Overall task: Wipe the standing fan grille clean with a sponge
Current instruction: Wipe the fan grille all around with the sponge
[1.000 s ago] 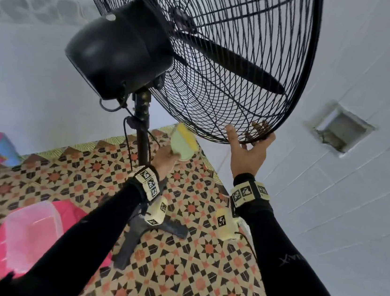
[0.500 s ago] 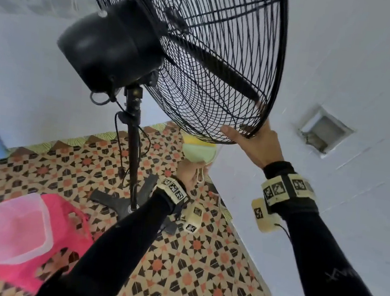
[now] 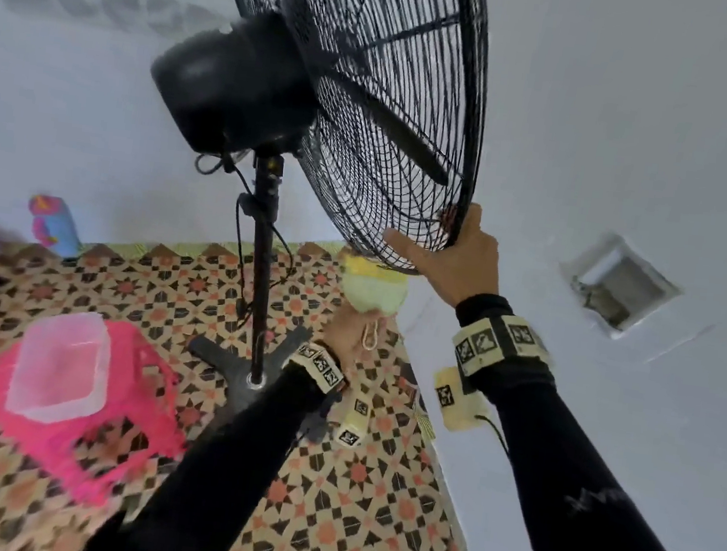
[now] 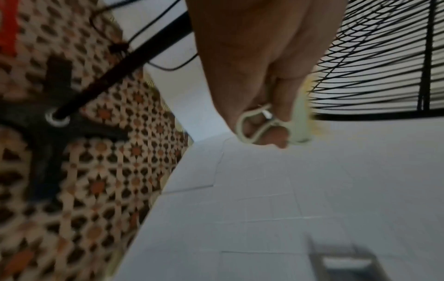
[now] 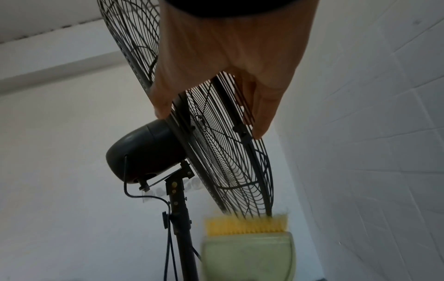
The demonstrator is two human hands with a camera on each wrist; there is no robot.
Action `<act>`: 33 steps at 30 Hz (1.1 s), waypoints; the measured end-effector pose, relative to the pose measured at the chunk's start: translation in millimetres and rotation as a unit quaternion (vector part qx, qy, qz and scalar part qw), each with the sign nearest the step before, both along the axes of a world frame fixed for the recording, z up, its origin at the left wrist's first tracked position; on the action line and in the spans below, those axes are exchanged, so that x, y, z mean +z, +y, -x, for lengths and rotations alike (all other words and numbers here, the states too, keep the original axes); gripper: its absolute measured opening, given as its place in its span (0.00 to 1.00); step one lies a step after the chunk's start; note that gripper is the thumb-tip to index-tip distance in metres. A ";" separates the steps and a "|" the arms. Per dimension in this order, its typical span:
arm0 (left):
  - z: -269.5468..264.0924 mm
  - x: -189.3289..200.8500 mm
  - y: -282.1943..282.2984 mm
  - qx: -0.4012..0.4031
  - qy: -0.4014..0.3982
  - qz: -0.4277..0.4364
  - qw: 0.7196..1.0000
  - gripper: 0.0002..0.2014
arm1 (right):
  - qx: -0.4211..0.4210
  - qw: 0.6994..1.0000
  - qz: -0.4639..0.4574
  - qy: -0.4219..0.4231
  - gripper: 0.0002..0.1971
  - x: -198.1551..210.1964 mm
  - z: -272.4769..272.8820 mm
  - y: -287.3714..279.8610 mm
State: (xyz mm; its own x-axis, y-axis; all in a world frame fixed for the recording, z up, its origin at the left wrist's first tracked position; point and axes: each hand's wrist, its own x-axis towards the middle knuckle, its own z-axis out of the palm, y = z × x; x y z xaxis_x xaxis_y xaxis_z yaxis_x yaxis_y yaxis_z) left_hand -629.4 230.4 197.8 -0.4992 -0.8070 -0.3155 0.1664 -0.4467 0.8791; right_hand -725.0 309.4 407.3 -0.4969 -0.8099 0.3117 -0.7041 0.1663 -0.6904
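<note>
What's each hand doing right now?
Left hand: grips the handled sponge under the fan grille.
Right hand: grips the grille's lower rim.

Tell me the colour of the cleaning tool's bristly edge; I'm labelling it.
Yellow bristles on a pale green body, clearest in the right wrist view.

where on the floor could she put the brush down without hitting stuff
Bare patterned floor lies between the fan base and the white wall, nearest her arms. Left is crowded: a pink basket with a clear tub on it, and a purple thing at the edge. The cable trails behind the pole.
</note>
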 end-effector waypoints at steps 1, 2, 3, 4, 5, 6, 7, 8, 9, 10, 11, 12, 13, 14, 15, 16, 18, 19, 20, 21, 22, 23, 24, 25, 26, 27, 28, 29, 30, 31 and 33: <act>-4.7 5.1 9.2 0.011 0.025 -0.013 1.000 0.17 | 0.001 1.000 0.000 0.006 0.38 1.9 -0.4 -1.5; -7.7 5.0 10.3 0.004 0.022 -0.005 1.000 0.13 | 0.000 1.000 0.001 0.009 0.37 3.7 0.6 -3.2; -12.0 5.3 11.5 0.004 0.019 -0.013 1.000 0.10 | -0.001 1.000 0.002 0.010 0.38 4.1 1.6 -4.1; -12.2 -6.1 6.2 0.021 0.035 -0.026 0.999 0.08 | -0.001 1.000 0.003 0.009 0.39 2.9 2.5 -4.8; -14.0 3.1 7.1 0.035 0.017 -0.019 0.999 0.07 | 0.000 1.000 0.002 0.006 0.40 0.5 2.9 -4.8; -8.7 4.4 2.9 0.048 -0.034 -0.036 0.998 0.05 | 0.002 1.000 0.000 0.004 0.41 -2.1 3.6 -4.0; -7.2 10.3 0.2 0.046 -0.072 -0.015 0.996 0.04 | 0.005 1.000 -0.003 0.004 0.40 -4.4 3.6 -2.1; -3.2 9.7 -6.6 0.063 -0.080 -0.034 0.994 0.04 | 0.008 1.000 -0.007 0.006 0.40 -6.0 3.0 -0.6; -5.5 18.3 -6.8 0.060 -0.065 -0.045 0.995 0.08 | 0.010 1.000 -0.011 0.008 0.39 -6.8 1.4 0.7; -6.4 24.2 -4.8 0.045 -0.067 0.019 0.997 0.09 | 0.010 1.000 -0.013 0.009 0.39 -6.8 0.8 0.8; -7.3 26.6 -8.3 0.049 -0.038 0.033 0.998 0.08 | 0.009 1.000 -0.011 0.006 0.38 -5.3 1.3 -0.2; -12.7 28.3 -9.9 0.032 -0.010 0.040 0.999 0.08 | 0.007 1.000 -0.009 0.000 0.39 -3.8 2.3 -1.3; -21.7 31.8 -5.0 0.019 0.022 0.032 0.999 0.10 | 0.007 1.000 -0.005 -0.002 0.39 -2.2 3.3 -2.6; -30.8 30.9 -0.7 -0.009 0.036 0.025 0.999 0.12 | 0.009 1.000 -0.001 -0.002 0.40 -1.1 4.5 -4.2; -38.8 29.3 0.0 -0.039 0.045 -0.006 0.998 0.13 | 0.009 1.000 0.003 -0.001 0.41 -0.9 4.9 -5.3; -44.9 24.9 -3.1 -0.050 0.043 -0.024 0.998 0.14 | 0.008 1.000 0.008 0.001 0.41 -2.4 4.1 -6.3; -51.1 19.5 -13.2 -0.031 -0.007 0.002 0.999 0.20 | 0.002 1.000 0.015 -0.001 0.40 -7.9 1.7 -6.2; -50.5 18.8 -18.4 0.004 -0.032 0.016 0.999 0.22 | 0.000 1.000 0.016 -0.002 0.40 -10.1 0.9 -4.7; -47.7 22.6 -20.1 0.041 -0.052 0.031 0.997 0.21 | -0.001 1.000 0.016 -0.002 0.40 -11.2 0.2 -3.3; -44.3 29.0 -21.4 0.079 -0.055 0.040 0.995 0.19 | 0.000 1.000 0.015 -0.001 0.40 -11.6 -0.2 -2.4; -40.2 33.3 -24.4 0.098 -0.073 0.068 0.990 0.18 | 0.002 1.000 0.016 -0.001 0.40 -12.0 -0.3 -2.2; -37.3 43.3 -24.4 0.100 -0.103 0.095 0.985 0.21 | 0.003 1.000 0.015 -0.003 0.40 -12.1 -0.2 -2.5; -37.2 53.4 -22.9 0.080 -0.136 0.131 0.979 0.23 | 0.004 1.000 0.014 -0.007 0.40 -11.9 0.1 -2.9; -39.6 63.4 -21.9 0.058 -0.155 0.158 0.974 0.26 | 0.005 1.000 0.015 -0.011 0.40 -10.8 0.3 -3.5; -45.2 72.2 -23.3 0.030 -0.163 0.172 0.971 0.28 | 0.004 1.000 0.017 -0.014 0.41 -10.1 1.2 -4.7; -56.0 81.3 -23.7 -0.003 -0.159 0.172 0.972 0.29 | 0.003 1.000 0.018 -0.014 0.41 -9.0 2.2 -5.3; -68.6 87.7 -25.9 -0.038 -0.146 0.173 0.973 0.28 | 0.003 1.000 0.017 -0.012 0.41 -8.3 3.1 -5.7; -82.8 94.2 -27.9 -0.063 -0.129 0.161 0.976 0.27 | 0.004 1.000 0.016 -0.011 0.41 -8.1 3.0 -5.7; -95.2 99.4 -30.6 -0.075 -0.114 0.151 0.979 0.26 | 0.003 1.000 0.017 -0.010 0.40 -8.8 1.9 -5.2; -103.6 102.9 -34.7 -0.068 -0.109 0.145 0.981 0.25 | 0.002 1.000 0.020 -0.009 0.39 -10.2 0.0 -4.5; -104.5 100.6 -44.9 -0.001 -0.130 0.140 0.982 0.23 | -0.004 1.000 0.028 -0.010 0.39 -14.4 -4.1 -4.1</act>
State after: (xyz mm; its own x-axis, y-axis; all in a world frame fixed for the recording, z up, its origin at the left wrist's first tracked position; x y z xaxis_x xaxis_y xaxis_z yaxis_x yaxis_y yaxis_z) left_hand -524.9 185.5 298.4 -0.4339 -0.8789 -0.1981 -0.0801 -0.1813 0.9802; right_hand -720.9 305.2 393.0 -0.5097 -0.7880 0.3454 -0.6883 0.1327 -0.7132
